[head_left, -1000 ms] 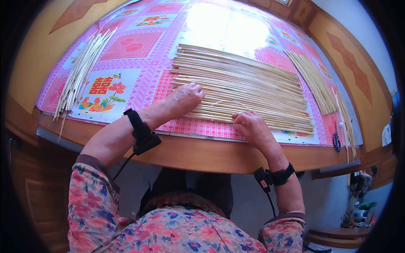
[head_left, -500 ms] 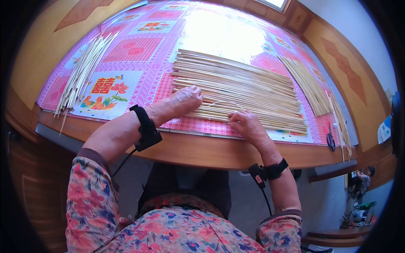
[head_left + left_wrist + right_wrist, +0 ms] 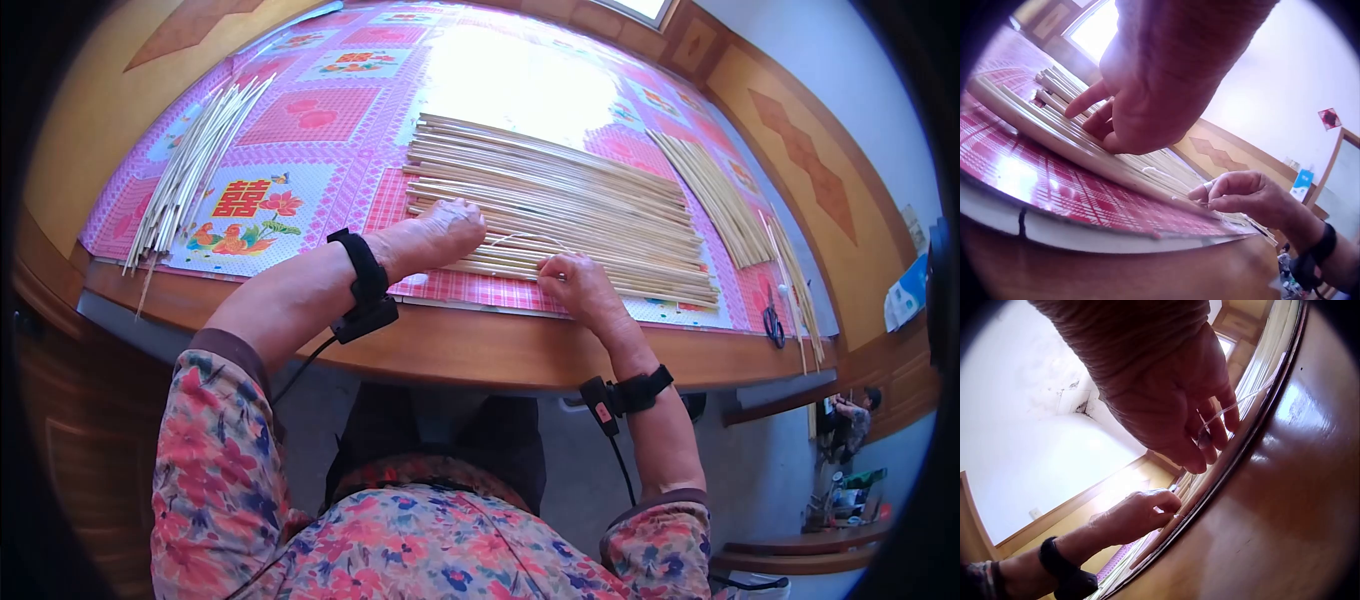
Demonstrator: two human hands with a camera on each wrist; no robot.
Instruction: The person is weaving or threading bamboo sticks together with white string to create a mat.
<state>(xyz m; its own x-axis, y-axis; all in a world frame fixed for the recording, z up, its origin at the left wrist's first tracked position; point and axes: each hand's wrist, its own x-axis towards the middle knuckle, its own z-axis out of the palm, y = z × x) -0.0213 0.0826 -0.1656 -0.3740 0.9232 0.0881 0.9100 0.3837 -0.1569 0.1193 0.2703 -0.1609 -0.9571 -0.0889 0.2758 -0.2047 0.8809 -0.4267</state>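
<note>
A wide row of pale thin sticks [image 3: 570, 195] lies side by side on the patterned tablecloth. The left hand [image 3: 452, 230] rests at the row's near left part; in the left wrist view its fingers [image 3: 1087, 100] touch the sticks, loosely bent. At the near edge of the row, the right hand [image 3: 582, 290] has thumb and forefinger pinched together. A white string [image 3: 535, 237] loops over the sticks between the hands. The right wrist view shows the string [image 3: 1247, 397] running across the right hand's [image 3: 1179, 403] fingers; whether they also pinch something else is unclear.
Loose white sticks [image 3: 195, 170] lie at the left of the table, a flat bundle [image 3: 708, 195] and some thin strips [image 3: 795, 290] at the right. Dark-handled scissors [image 3: 773, 325] are near the right front edge. Another person [image 3: 850, 422] is low in the right background.
The head view has shifted slightly. The right hand's thumb and forefinger are closer together at the near edge of the sticks, while the left hand stays on the row.
</note>
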